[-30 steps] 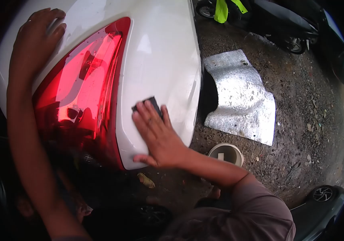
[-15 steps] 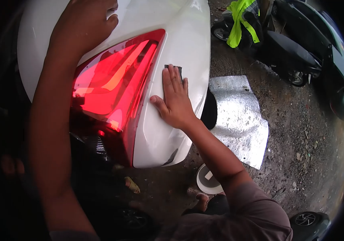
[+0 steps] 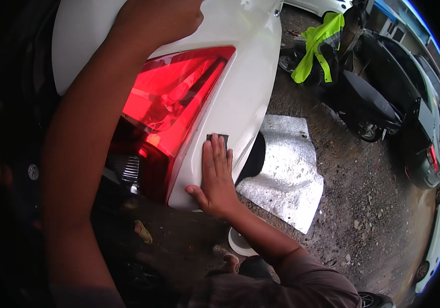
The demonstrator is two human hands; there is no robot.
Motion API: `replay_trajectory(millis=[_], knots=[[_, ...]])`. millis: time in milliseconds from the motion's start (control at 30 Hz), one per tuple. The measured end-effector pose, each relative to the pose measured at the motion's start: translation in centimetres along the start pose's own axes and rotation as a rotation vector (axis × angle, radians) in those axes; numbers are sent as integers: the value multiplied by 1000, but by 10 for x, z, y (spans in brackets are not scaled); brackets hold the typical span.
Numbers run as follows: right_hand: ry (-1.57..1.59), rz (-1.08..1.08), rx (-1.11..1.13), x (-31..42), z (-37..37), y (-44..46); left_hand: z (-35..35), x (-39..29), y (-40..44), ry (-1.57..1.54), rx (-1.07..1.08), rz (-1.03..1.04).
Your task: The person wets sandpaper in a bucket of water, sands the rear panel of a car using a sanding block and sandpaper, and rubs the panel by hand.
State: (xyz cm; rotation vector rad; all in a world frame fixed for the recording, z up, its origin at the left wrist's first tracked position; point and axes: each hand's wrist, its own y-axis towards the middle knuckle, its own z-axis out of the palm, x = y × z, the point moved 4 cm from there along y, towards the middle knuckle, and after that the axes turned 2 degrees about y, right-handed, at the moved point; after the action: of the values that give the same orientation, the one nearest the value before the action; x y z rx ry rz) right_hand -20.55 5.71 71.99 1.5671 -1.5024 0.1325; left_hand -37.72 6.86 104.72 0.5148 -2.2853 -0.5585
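Observation:
The white car panel fills the upper middle, with a red tail light set into it. My right hand lies on the panel's strip to the right of the light. Its fingers are stretched out over a dark square of sandpaper, pressing it to the paint; most of the sheet is hidden under them. At the top edge, my left hand is over the panel above the light. The frame cuts it off and its fingers are hidden.
A silver foil-faced sheet lies on the gravel ground right of the panel. Below is a white bucket, partly behind my right forearm. A motorbike, a neon-yellow jacket and a dark car stand farther right. A person's foot shows below.
My right hand and the sandpaper have slid down the panel, closer to its lower end. The camera view has shifted, so the panel and left hand appear farther right.

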Motion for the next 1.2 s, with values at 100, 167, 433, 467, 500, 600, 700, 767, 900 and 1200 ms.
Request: replay_trajectory(millis=[100,167,433,467,500,600,700,767,900,1200], knots=[[-38,7,47,0,-1,-6,-12,-15,-7,16,56,3],[-69,21,59,-17,-10,17,-19,-21,-29,35,107,-31],[25,-6,157,-50,-25,24,-38,-170,-309,-749,-26,-603],[11,-44,139,-50,-22,15,-39,-194,-324,-732,-18,-636],[2,-83,123,-48,-20,6,-34,-216,-336,-750,177,-754],[-8,-135,173,-49,-23,4,-22,-249,-324,-705,441,-915],[-37,-171,199,-58,-33,4,-6,-259,-302,-599,604,-955],[-107,-244,280,-65,-39,5,1,-259,-288,-504,708,-994],[-125,-303,318,-71,-47,8,6,-264,-270,-460,741,-1066],[-121,-314,321,-74,-42,9,-1,-272,-277,-409,795,-1188]])
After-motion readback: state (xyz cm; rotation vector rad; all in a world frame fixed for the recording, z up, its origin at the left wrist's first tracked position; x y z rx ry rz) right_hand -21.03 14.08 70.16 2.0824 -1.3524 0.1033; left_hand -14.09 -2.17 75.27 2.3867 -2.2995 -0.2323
